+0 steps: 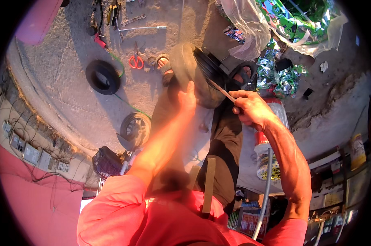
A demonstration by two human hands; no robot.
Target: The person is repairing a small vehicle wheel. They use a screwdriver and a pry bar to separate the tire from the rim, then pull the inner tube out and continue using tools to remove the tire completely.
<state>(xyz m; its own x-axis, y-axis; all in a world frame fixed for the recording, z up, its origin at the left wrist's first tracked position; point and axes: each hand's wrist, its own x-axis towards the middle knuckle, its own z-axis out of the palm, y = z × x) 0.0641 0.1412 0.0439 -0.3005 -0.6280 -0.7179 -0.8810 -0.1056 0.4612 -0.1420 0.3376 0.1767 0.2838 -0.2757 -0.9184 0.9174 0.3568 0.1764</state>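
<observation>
Between my feet a worn tyre [184, 67] stands on edge, with a black wheel rim [212, 67] on its right side. My left hand [187, 100] is closed on the near left part of the tyre, its thumb on the tread and its other fingers mostly hidden. My right hand [251, 108] is wrapped round a thin reddish-brown tyre lever [221, 89]. The lever's far end reaches the gap between tyre and rim; its exact tip is hard to make out.
Left on the ground lie a small black tyre [103, 77], a spoked wheel [136, 128], red-handled scissors [136, 61], pliers [112, 15] and a spanner [133, 19]. Shiny foil strips [279, 78] and a green plastic bag [304, 24] lie far right. A grey pipe [268, 180] rises beside my right arm.
</observation>
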